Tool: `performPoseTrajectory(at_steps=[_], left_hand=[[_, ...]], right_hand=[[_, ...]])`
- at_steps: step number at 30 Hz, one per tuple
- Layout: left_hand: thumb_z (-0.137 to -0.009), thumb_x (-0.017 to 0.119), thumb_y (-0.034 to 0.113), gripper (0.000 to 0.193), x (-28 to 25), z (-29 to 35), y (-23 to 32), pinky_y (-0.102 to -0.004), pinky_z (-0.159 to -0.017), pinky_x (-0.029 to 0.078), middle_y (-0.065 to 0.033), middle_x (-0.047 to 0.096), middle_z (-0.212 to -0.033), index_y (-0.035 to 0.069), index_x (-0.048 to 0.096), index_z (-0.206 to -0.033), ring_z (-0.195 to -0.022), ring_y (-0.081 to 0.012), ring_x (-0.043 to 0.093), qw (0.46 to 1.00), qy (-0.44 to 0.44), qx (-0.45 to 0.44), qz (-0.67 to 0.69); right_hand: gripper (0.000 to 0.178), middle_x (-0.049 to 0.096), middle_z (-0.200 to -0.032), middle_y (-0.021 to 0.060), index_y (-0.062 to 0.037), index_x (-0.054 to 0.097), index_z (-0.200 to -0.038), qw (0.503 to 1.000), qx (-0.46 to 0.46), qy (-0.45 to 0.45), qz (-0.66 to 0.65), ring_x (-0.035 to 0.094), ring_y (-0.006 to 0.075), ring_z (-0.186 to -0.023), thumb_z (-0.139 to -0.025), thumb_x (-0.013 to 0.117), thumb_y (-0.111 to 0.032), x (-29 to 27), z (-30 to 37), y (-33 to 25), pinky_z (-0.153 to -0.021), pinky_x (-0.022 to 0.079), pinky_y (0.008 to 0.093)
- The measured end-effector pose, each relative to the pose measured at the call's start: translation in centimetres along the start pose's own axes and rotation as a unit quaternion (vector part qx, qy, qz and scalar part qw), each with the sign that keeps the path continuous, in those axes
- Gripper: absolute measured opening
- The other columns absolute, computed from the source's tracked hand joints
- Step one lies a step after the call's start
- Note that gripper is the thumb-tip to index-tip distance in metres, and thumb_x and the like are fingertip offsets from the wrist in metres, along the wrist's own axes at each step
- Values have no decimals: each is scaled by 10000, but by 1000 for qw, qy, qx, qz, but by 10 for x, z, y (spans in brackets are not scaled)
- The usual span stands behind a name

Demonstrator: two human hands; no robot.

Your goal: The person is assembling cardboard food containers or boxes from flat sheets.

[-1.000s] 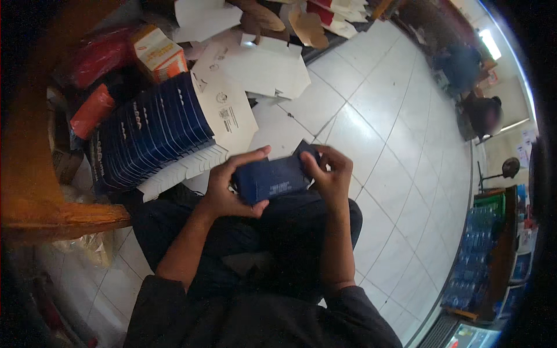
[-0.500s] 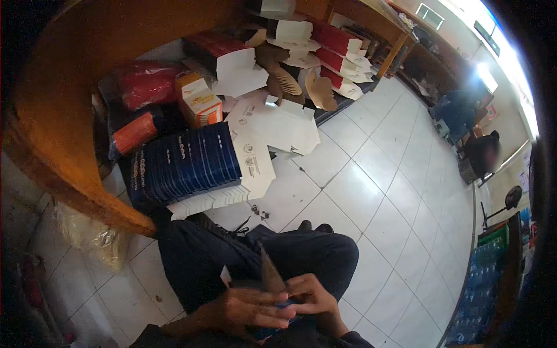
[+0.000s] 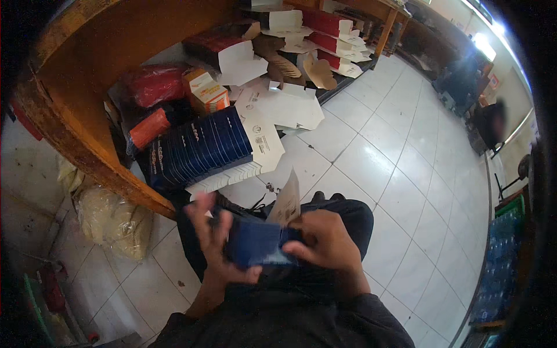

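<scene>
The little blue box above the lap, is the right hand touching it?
Touching. The head view shows the right hand with its thumb lying on the right end of the dark-blue cardboard box.

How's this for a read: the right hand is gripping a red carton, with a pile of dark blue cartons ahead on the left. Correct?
Not quite: the carton is dark blue, not red, as the head view shows. The right hand does grip it, and the pile of dark blue cartons is ahead on the left.

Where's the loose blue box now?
In the head view, the loose blue box is low, slightly left of centre, between the left hand and right hand.
</scene>
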State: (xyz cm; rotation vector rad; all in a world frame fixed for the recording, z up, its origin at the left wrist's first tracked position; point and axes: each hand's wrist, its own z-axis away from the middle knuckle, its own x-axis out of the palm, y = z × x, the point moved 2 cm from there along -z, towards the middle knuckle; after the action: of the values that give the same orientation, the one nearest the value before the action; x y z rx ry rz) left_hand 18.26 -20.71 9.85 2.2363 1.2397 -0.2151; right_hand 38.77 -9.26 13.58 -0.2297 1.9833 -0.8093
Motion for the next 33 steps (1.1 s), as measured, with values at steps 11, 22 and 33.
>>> performPoseTrajectory(at_steps=[11, 22, 33], left_hand=[[-921, 576, 545, 720, -6, 28, -20, -429, -1000, 414, -199, 531, -1332, -21, 458, -1349, -1220, -310, 514, 915, -152, -334, 171], [-826, 710, 525, 563, 71, 16, -9, -394, -680, 512, -162, 683, -827, -3, 640, -1008, -764, -272, 678, 677, -665, -314, -29], [-761, 841, 171, 489, 39, 48, -51, -327, -807, 536, -98, 682, -1020, -6, 584, -1137, -878, -160, 650, 733, -447, -486, 162]], right_hand=[[280, 522, -883, 26, -34, 534, -1016, 883, 59, 274, -376, 480, 116, -823, -1013, 461, -304, 29, -5, 111, -750, 394, 263], [351, 683, -737, 106, -72, 692, -763, 997, 57, -49, -29, 688, 269, -723, -797, 753, -416, 56, -17, 79, -665, 519, 352], [419, 587, -921, 101, -63, 595, -998, 969, 33, 197, -144, 558, 278, -881, -780, 758, -381, 80, -14, 86, -822, 357, 407]])
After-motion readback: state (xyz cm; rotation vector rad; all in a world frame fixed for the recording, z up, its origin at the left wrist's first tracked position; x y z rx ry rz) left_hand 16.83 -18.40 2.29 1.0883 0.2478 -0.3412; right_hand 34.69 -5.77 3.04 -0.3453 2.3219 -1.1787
